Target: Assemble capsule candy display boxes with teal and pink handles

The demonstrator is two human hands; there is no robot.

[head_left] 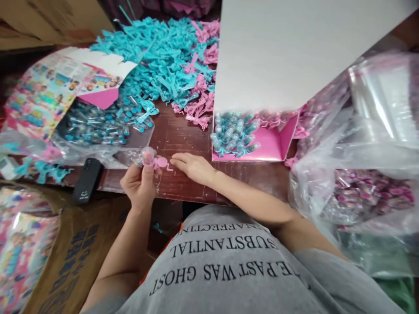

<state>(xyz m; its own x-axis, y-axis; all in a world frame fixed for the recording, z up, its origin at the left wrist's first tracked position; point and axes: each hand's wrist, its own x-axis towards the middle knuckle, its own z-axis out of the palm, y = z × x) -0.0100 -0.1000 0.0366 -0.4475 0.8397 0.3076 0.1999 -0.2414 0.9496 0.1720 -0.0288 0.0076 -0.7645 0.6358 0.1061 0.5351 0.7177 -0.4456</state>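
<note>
My left hand point(139, 185) is closed, thumb and fingers pinching a small clear-domed tube with a pink plastic bow-like piece point(161, 162) on its end. That pink end points right, over the front edge of the brown table point(176, 139). Just beyond it lies my right hand point(193, 168), palm down, fingers stretched out and seemingly holding nothing. To the right stands a pink display box point(275, 141); rows of blue clear-topped tubes point(234, 135) fill its left side, with pink ones point(271, 117) behind. Its large white lid point(278, 52) rises at the back.
Blue plastic pieces point(163, 61) are heaped at the back, beside pink ones point(201, 100). Clear tubes with blue ends point(98, 124) lie at left under printed card point(46, 96). A black phone point(87, 179) rests at the edge. Plastic bags point(369, 192) hold pink-ended tubes at right.
</note>
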